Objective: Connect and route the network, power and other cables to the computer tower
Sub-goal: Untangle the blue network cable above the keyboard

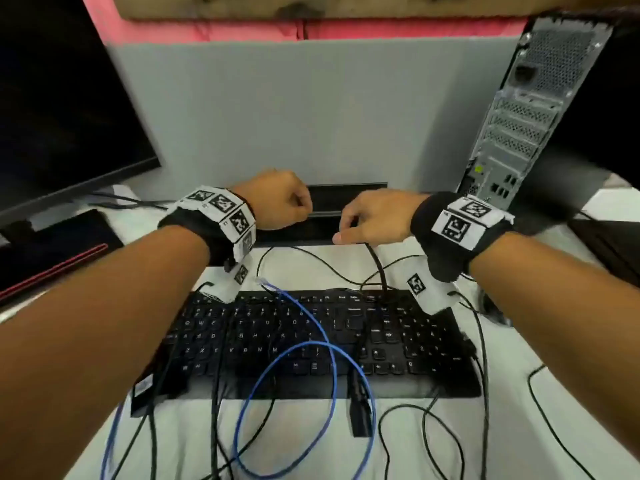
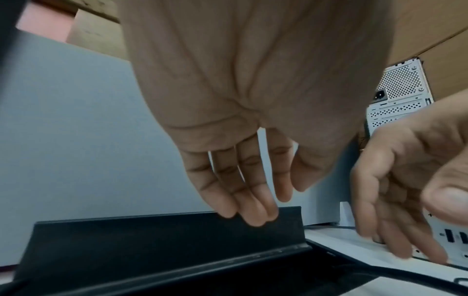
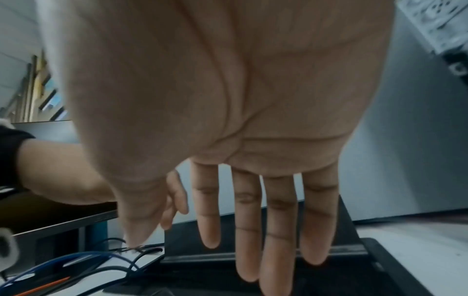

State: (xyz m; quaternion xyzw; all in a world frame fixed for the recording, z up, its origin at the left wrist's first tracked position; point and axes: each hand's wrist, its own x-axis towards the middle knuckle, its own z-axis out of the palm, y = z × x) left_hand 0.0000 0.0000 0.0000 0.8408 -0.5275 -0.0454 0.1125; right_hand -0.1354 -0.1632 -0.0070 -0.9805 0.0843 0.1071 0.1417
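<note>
A black keyboard point(image 1: 322, 341) lies flat on the white desk point(image 1: 554, 427). Left of the keyboard and further back stands a dark monitor point(image 1: 65, 98), its screen unlit. Between the monitor's foot and the keyboard's left end rests a flat black item with a red edge point(image 1: 52, 268). Behind the keyboard a black hinged flap point(image 2: 164, 232) stands raised over a desk opening, and behind that rises a grey partition point(image 1: 311, 116).

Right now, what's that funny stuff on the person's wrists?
Each bare forearm wears a black fabric wristband carrying white square tags printed with black blocky patterns. No sleeves, gloves or rings show. The left hand and right hand are bare.
</note>
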